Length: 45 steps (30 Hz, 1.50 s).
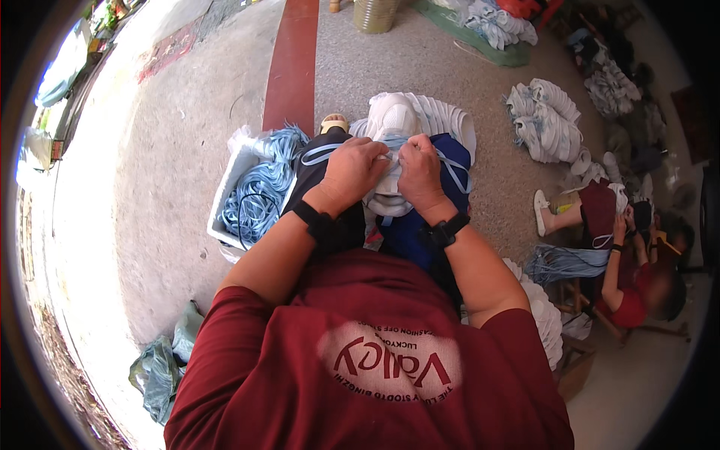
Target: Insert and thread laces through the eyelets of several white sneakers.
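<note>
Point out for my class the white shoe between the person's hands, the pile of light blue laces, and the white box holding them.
White shoe (397, 120): head view, on its toe.
Pile of light blue laces (259, 199): head view, mid-pile.
White box (223, 189): head view, left rim.

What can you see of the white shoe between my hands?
The shoe is white, seemingly fabric, its rounded toe pointing away from you. Light-blue lace crosses it and loops out to both sides. It sits between your legs, close to a row of white shoes. Your left hand and right hand pinch at its lacing, hiding part of its middle.
</note>
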Available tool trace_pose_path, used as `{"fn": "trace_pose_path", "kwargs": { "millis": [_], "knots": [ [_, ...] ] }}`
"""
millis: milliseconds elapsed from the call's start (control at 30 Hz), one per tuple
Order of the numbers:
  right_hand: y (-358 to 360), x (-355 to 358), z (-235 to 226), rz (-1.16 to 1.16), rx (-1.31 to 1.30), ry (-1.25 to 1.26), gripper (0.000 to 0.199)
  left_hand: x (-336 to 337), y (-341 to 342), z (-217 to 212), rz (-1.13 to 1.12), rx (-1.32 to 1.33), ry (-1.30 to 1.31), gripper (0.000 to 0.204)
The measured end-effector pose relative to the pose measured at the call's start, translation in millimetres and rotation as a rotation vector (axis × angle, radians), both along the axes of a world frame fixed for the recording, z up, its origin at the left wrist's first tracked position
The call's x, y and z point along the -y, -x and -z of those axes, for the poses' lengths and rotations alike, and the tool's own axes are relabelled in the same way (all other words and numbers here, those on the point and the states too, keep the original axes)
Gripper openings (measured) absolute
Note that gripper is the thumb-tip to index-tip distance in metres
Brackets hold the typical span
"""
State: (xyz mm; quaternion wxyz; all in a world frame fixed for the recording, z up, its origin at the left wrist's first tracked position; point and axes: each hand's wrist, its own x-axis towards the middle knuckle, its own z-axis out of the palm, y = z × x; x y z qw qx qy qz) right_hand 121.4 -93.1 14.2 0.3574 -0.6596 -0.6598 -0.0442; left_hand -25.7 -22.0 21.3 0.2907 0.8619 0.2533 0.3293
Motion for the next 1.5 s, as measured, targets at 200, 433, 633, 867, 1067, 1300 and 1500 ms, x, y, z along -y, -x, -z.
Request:
{"fn": "trace_pose_path", "kwargs": {
  "millis": [200, 433, 633, 867, 1067, 1300, 1500],
  "knots": [
    [-7, 12, 3, 0.0, -0.19, 0.023, 0.008, -6, -11, 1, 0.015, -0.228, -0.082, 0.018],
    [-9, 3, 9, 0.021, -0.111, -0.013, 0.006, -8, -24, 8, -0.019, -0.121, 0.056, 0.014],
    [-16, 20, -4, -0.078, -0.349, 0.065, 0.01, -18, -14, 15, -0.059, 0.088, 0.503, 0.01],
    [-11, 13, -6, -0.162, -0.181, 0.027, 0.018, -27, -11, 21, 0.095, 0.272, 0.57, 0.006],
    [-6, 13, -17, -0.212, -0.696, 0.052, 0.01, -21, -22, -10, 0.14, 0.402, 1.243, 0.012],
    [-8, 18, -23, -0.231, -0.223, 0.116, 0.011, -22, -20, 12, 0.122, 0.677, 1.463, 0.01],
    [-3, 5, -18, -0.273, -0.263, 0.044, 0.006, -23, -20, 14, 0.143, 0.689, 1.462, 0.008]
  ]
}}
